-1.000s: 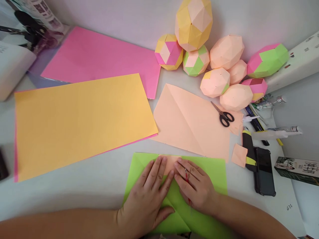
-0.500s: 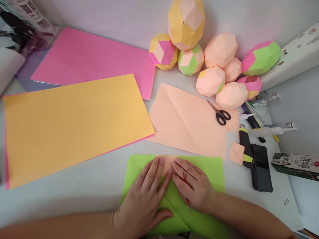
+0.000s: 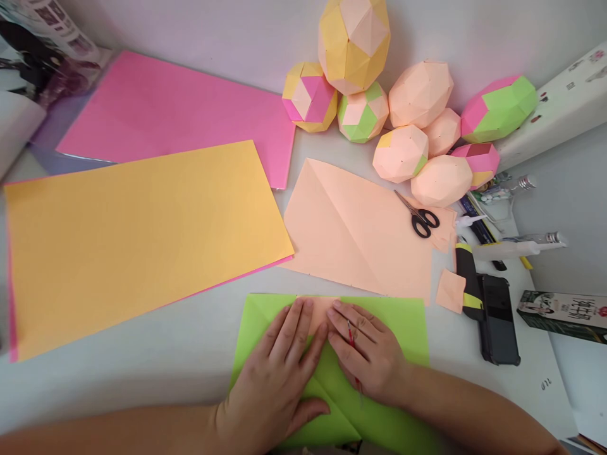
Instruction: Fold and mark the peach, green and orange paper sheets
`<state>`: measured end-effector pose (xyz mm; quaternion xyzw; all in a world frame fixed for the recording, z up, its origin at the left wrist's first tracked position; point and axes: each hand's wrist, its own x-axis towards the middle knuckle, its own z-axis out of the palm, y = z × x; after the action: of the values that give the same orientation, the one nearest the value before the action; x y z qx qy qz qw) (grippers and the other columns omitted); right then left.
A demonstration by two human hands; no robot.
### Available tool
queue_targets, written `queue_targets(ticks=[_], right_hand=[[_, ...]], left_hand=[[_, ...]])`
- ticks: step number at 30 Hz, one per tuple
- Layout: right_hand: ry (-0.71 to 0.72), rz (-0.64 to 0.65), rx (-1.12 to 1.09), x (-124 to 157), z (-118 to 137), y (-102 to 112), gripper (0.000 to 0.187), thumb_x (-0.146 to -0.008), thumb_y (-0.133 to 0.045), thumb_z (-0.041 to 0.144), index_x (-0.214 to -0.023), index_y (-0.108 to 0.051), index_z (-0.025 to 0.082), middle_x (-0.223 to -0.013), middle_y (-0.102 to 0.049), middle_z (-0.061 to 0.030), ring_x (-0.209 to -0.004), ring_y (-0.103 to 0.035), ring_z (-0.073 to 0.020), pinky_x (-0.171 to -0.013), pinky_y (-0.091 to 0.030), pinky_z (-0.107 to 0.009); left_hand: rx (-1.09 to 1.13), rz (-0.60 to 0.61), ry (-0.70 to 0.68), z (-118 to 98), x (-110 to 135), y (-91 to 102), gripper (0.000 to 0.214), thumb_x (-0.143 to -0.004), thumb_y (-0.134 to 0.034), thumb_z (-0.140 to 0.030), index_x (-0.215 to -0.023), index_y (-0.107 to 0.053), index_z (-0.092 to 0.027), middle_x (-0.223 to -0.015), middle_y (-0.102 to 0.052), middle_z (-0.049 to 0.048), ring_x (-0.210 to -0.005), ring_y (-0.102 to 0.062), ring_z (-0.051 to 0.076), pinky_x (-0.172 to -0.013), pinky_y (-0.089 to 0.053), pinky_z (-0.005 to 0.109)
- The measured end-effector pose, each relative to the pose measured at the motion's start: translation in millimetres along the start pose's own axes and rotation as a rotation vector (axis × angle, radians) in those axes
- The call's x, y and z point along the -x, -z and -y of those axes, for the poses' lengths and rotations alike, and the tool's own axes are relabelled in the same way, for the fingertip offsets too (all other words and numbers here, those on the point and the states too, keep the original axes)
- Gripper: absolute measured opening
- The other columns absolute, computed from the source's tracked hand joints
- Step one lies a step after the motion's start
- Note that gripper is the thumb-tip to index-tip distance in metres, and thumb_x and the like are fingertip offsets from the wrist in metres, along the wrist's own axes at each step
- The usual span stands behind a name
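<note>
My left hand [image 3: 275,373] lies flat, fingers stretched out, with its fingertips on a small peach paper piece [image 3: 320,309]. That piece sits at the top edge of a bright green paper sheet [image 3: 403,325], which has crease lines. My right hand [image 3: 372,351] is curled around a thin red stick-like tool with a fine metal tip [image 3: 351,335], and its fingertips touch the right side of the peach piece. The lower edge of the peach piece is partly hidden by my fingers. Beyond the green sheet lies a larger creased peach sheet [image 3: 351,227].
Black-handled scissors [image 3: 423,222] rest on the peach sheet. To the right are a black-and-yellow cutter [image 3: 468,278], a phone [image 3: 499,319] and a carton [image 3: 564,316]. Yellow [image 3: 152,246] and pink sheets [image 3: 184,114] spread leftward. Several faceted paper shapes [image 3: 422,95] stand at the back.
</note>
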<state>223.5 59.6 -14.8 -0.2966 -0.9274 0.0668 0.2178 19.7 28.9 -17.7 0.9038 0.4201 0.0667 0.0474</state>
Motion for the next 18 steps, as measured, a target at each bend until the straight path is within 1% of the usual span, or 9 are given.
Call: queue_targets(ticks=[5,9,11,14,16,18], right_hand=[[-0.009,0.007,0.006,0,0,0,0.028,-0.087,-0.046,0.011,-0.107,-0.065,0.006,-0.117,-0.067,-0.0182,-0.126,-0.051,-0.0309,-0.097,-0.053,-0.045],[-0.022,-0.008,-0.027,0,-1,0,0.026,-0.087,-0.048,0.011,-0.107,-0.064,0.006,-0.119,-0.066,-0.019,-0.126,-0.051,-0.0304,-0.097,-0.054,-0.045],[-0.044,-0.023,-0.072,-1,-2,1,0.025,-0.086,-0.049,0.01,-0.107,-0.063,0.007,-0.118,-0.066,-0.019,-0.125,-0.052,-0.0294,-0.096,-0.054,-0.045],[-0.095,-0.066,-0.204,-6,-6,5,0.02,-0.086,-0.052,0.011,-0.103,-0.063,0.011,-0.113,-0.069,-0.0165,-0.119,-0.058,-0.0261,-0.094,-0.055,-0.042],[-0.148,-0.12,-0.347,-11,-10,9,0.018,-0.091,-0.048,0.017,-0.101,-0.062,0.014,-0.103,-0.072,-0.0131,-0.108,-0.064,-0.023,-0.09,-0.057,-0.04],[-0.25,-0.168,-0.517,-16,-16,13,0.027,-0.097,-0.038,0.027,-0.104,-0.062,0.016,-0.089,-0.071,-0.0093,-0.091,-0.068,-0.0199,-0.08,-0.059,-0.038]], left_hand=[[-0.013,0.006,-0.024,2,-1,2.9,0.094,-0.076,-0.037,-0.082,-0.132,-0.053,-0.008,-0.137,-0.048,0.0237,-0.131,-0.037,0.04,-0.112,-0.016,0.05],[-0.007,-0.01,-0.135,6,-8,5.4,0.087,-0.081,-0.034,-0.077,-0.125,-0.059,-0.006,-0.136,-0.051,0.0202,-0.131,-0.038,0.035,-0.113,-0.015,0.045],[-0.014,-0.009,-0.191,10,-12,6.2,0.084,-0.084,-0.034,-0.075,-0.122,-0.061,-0.005,-0.133,-0.054,0.0203,-0.129,-0.039,0.034,-0.112,-0.017,0.044],[-0.014,-0.004,-0.273,17,-17,6.8,0.077,-0.087,-0.036,-0.069,-0.119,-0.062,-0.005,-0.127,-0.058,0.0206,-0.125,-0.044,0.034,-0.109,-0.021,0.044],[-0.006,-0.016,-0.314,22,-20,6.7,0.072,-0.088,-0.038,-0.066,-0.118,-0.063,-0.006,-0.128,-0.058,0.0201,-0.123,-0.046,0.034,-0.109,-0.022,0.044],[-0.006,-0.025,-0.335,25,-21,5.9,0.07,-0.088,-0.039,-0.065,-0.12,-0.061,-0.007,-0.132,-0.055,0.0199,-0.124,-0.045,0.033,-0.109,-0.021,0.044]])
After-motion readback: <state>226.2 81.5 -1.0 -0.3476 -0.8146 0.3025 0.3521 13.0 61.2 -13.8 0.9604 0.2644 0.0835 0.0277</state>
